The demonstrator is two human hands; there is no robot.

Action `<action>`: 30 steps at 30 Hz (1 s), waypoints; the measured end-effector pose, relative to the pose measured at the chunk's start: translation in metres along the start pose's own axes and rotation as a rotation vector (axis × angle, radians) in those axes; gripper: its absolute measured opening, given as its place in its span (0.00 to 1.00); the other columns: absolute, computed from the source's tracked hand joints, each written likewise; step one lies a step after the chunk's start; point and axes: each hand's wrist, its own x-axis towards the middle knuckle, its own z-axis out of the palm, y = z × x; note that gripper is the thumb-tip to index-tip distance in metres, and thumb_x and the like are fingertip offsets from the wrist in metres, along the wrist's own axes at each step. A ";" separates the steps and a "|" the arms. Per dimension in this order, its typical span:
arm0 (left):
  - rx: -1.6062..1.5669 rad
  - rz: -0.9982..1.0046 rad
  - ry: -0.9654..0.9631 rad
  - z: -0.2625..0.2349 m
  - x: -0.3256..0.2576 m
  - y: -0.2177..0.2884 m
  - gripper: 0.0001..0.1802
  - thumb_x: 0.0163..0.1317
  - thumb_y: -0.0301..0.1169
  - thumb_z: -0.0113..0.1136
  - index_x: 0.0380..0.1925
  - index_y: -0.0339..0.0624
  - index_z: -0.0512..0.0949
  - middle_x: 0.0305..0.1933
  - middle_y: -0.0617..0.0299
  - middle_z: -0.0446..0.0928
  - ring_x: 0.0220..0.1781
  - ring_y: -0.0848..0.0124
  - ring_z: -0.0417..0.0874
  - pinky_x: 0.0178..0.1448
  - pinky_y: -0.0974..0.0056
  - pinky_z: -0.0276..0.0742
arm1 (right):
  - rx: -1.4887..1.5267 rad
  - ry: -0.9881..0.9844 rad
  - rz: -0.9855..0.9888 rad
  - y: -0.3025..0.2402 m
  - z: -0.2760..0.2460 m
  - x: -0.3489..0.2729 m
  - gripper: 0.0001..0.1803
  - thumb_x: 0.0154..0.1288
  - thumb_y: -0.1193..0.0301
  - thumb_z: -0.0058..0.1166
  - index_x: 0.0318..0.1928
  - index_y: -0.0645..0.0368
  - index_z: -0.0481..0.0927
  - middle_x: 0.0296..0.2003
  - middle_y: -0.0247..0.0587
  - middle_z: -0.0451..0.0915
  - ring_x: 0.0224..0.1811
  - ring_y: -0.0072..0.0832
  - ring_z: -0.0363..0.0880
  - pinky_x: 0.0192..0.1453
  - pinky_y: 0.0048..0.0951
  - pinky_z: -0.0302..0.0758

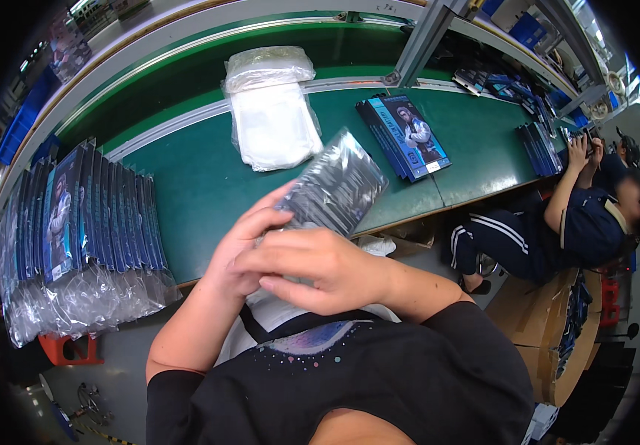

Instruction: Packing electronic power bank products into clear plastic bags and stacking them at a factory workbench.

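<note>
Right hand [320, 271]: nearest the chest, forearm entering from the right, fingers curled leftward across the lower end of the bagged box, closed on it.
Left hand [242, 248]: forearm rising from below, fingers wrapped around the same lower end from the left, gripping it.
Bagged box [338, 185]: juts up and to the right beyond both hands, tilted, over the near table edge; flat, dark, inside a shiny clear plastic sleeve.
Row of sleeved boxes [90, 215]: upright, at the left on the green table [201, 185].
Clear bags [271, 111]: 1 pile, farther back.
Blue boxes [405, 137]: small stack, right of the bags.
Co-worker [579, 215]: seated far right.
</note>
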 end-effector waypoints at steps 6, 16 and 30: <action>-0.176 0.074 0.143 -0.023 -0.021 0.026 0.39 0.42 0.14 0.44 0.63 0.27 0.62 0.55 0.45 0.74 0.53 0.61 0.79 0.60 0.61 0.74 | -0.527 0.754 0.086 0.029 -0.050 -0.008 0.11 0.63 0.75 0.52 0.45 0.65 0.78 0.41 0.45 0.76 0.45 0.38 0.73 0.52 0.34 0.69; 0.198 0.263 0.351 -0.010 -0.063 0.061 0.37 0.37 0.15 0.46 0.57 0.26 0.69 0.53 0.47 0.76 0.50 0.66 0.81 0.50 0.71 0.76 | 0.195 0.694 0.398 0.063 -0.042 -0.001 0.09 0.71 0.70 0.48 0.40 0.64 0.76 0.37 0.39 0.79 0.37 0.22 0.78 0.45 0.23 0.73; 2.024 0.677 1.109 -0.078 -0.120 0.121 0.25 0.57 0.28 0.57 0.57 0.47 0.75 0.61 0.48 0.72 0.68 0.54 0.66 0.72 0.51 0.52 | 0.173 0.810 0.481 0.076 -0.084 -0.027 0.11 0.69 0.68 0.51 0.41 0.64 0.78 0.36 0.38 0.80 0.37 0.23 0.79 0.42 0.22 0.73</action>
